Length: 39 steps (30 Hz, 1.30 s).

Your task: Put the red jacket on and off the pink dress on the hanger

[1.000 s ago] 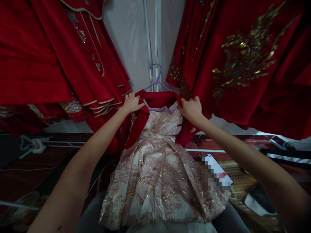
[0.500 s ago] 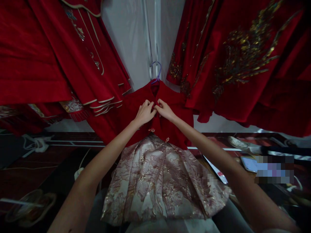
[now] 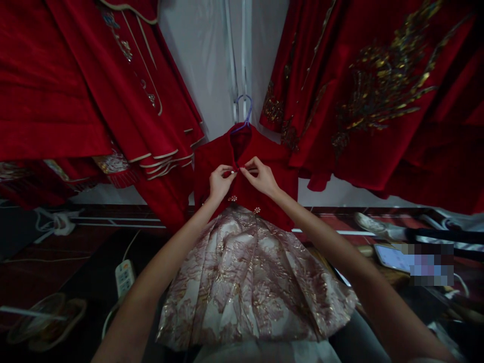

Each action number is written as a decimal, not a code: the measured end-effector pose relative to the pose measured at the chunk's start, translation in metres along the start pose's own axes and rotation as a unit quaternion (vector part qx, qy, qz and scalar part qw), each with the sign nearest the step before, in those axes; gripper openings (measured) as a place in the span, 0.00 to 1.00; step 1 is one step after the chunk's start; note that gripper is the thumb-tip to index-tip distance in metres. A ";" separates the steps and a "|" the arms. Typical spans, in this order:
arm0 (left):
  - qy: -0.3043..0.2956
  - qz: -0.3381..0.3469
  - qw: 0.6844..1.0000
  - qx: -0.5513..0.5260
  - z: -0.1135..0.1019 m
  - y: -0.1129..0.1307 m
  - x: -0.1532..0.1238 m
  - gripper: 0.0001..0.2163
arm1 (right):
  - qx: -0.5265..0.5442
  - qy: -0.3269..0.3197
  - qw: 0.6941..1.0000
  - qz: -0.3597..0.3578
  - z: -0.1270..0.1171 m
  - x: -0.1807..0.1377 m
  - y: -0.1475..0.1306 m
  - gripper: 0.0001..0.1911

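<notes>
In front of me a short red jacket (image 3: 278, 151) hangs on a purple hanger (image 3: 247, 113). A shiny pink and cream brocade skirt (image 3: 242, 282) spreads below it over my lap. My left hand (image 3: 222, 180) pinches one front edge of the jacket near the collar, with a small pale spot at the fingertips. Close beside it, my right hand (image 3: 260, 175) pinches the other front edge between thumb and forefinger. Two beaded flower fasteners, the left one (image 3: 233, 198) and the right one (image 3: 257, 210), sit lower on the jacket front.
Red garments with gold embroidery (image 3: 385, 91) hang at the right, and more red garments (image 3: 75, 91) at the left. A power strip (image 3: 124, 277), a clear plastic container (image 3: 45, 317) and a lit phone (image 3: 391, 257) lie around. A shoe (image 3: 372, 223) rests at the right.
Both hands have moved slightly down along the jacket front, and the collar gapes wider. My left forearm has shifted right, showing more of the power strip.
</notes>
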<state>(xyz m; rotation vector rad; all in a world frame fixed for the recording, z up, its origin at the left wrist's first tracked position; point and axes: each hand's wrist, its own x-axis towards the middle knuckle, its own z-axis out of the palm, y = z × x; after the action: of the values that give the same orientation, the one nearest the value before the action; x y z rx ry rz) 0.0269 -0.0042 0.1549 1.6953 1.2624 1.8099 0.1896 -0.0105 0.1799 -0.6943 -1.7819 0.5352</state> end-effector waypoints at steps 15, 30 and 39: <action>-0.120 0.032 0.991 0.038 0.001 0.001 0.011 0.05 | -0.003 -0.024 0.999 0.024 -0.002 0.006 0.010 0.12; -0.149 0.070 0.981 0.100 0.004 0.018 0.011 0.06 | 0.006 -0.003 1.000 0.019 -0.011 0.007 0.010 0.09; -0.183 0.086 0.971 0.128 0.017 0.020 0.015 0.04 | 0.005 -0.012 0.998 0.057 -0.026 0.013 0.025 0.13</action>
<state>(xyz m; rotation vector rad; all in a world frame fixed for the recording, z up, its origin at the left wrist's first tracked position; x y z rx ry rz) 0.0458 0.0025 0.1772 2.2176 1.2572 1.3698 0.2164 0.0169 0.1807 -0.7889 -1.7684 0.6319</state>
